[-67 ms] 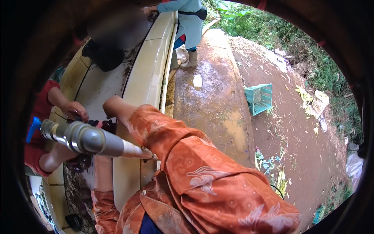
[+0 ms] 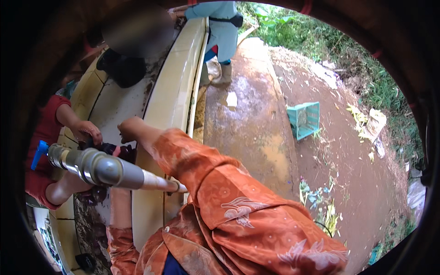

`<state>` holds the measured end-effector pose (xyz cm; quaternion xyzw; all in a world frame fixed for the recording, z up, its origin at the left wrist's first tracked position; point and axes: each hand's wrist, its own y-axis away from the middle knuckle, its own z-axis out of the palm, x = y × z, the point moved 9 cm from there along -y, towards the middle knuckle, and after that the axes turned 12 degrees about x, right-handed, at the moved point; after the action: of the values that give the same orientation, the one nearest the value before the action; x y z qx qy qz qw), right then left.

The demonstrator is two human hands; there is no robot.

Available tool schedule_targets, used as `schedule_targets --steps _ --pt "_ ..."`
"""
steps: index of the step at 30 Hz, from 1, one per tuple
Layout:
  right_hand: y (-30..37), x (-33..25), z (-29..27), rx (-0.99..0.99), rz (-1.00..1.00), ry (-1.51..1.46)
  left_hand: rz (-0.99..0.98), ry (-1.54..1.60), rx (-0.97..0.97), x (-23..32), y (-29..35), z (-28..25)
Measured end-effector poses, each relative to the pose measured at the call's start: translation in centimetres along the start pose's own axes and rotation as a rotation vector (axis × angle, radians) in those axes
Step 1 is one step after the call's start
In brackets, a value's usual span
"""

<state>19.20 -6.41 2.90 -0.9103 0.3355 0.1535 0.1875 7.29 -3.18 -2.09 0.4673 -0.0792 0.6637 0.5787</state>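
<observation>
My right hand [image 2: 130, 127] is over the tiled trough [image 2: 176, 87], just inside its near rim, with the fingers curled down. Whatever they hold, if anything, is hidden. My left forearm [image 2: 120, 206] reaches over the same rim, but its hand is hidden behind a grey pipe with a tap [image 2: 107, 170]. Dark purple, wet-looking pieces [image 2: 126, 151] lie between my hands; their kind is unclear. Across the trough, another person's hand [image 2: 87, 132] is bent over these pieces.
A black tub [image 2: 121, 68] stands in the trough's far part. Another person in a pale blue coat [image 2: 223, 32] is at the far end. To the right are a wet concrete walkway [image 2: 247, 137], a teal crate [image 2: 304, 120] on brown soil, and plant scraps [image 2: 331, 215].
My right hand has shifted slightly left and down, its fingers bending further. The opposite person's hand has moved a little, and the whole view has tilted slightly.
</observation>
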Motion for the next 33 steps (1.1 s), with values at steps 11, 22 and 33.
schedule_targets --steps 11,22,33 --pt "-1.5 1.0 -3.0 0.246 -0.021 -0.474 0.084 0.055 -0.161 0.2 0.5 0.6" --pt "-2.2 2.1 -1.3 0.178 0.017 -0.410 -0.113 0.094 -0.187 0.3 3.6 4.6" --pt "-1.4 1.2 -0.1 -0.031 -0.023 -0.494 -0.138 0.229 -0.086 0.2 3.6 4.0"
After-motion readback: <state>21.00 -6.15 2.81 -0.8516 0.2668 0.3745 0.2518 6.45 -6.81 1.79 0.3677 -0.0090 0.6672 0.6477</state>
